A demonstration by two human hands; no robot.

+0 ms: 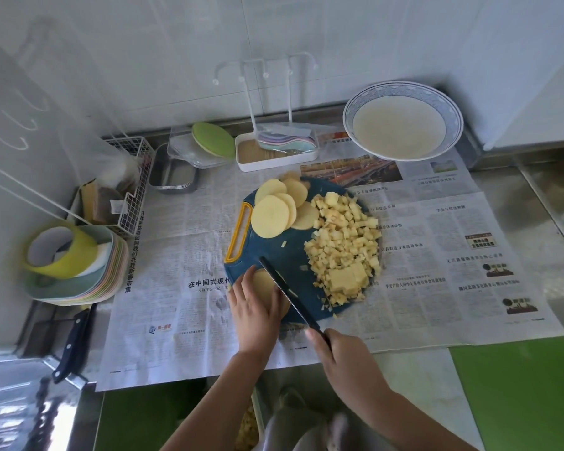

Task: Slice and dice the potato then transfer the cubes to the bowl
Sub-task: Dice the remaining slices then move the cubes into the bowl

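Right hand [342, 353], nearest the viewer: fingers curled round the dark handle of a knife [287, 289]; the blade runs away from it, up and to the left, its edge down on a potato slice [263, 283]. Left hand [256, 309], just left of the right hand: fingers nearly straight, laid flat on that slice and pressing it to the board [284, 252]; fingertips just beside the blade; whether one slice or a small stack lies under the palm cannot be told. Well left of the left hand, near the counter [541, 229] edge: a second knife [75, 340], dark-handled, lying off the newspaper [176, 255] that carries the board. Beyond the right hand, on the board's right half: a heap of cubes [342, 242], with a few larger uncut blocks at its near side; stray bits lie between heap and blade. Beyond the left hand, by the board's yellow handle [240, 232]: round slices [274, 214] overlapping in a fan, reaching the heap. Far left of the left hand: stacked plates [88, 288] with a yellow tape roll [62, 255] on top; beyond them a wire basket [132, 190]. Farthest, along the wall: a metal tin [173, 175]; a white tray [274, 156]; and, well beyond the right hand and to its right, the blue-rimmed bowl [401, 86], on the newspaper's far corner, apart from the board.
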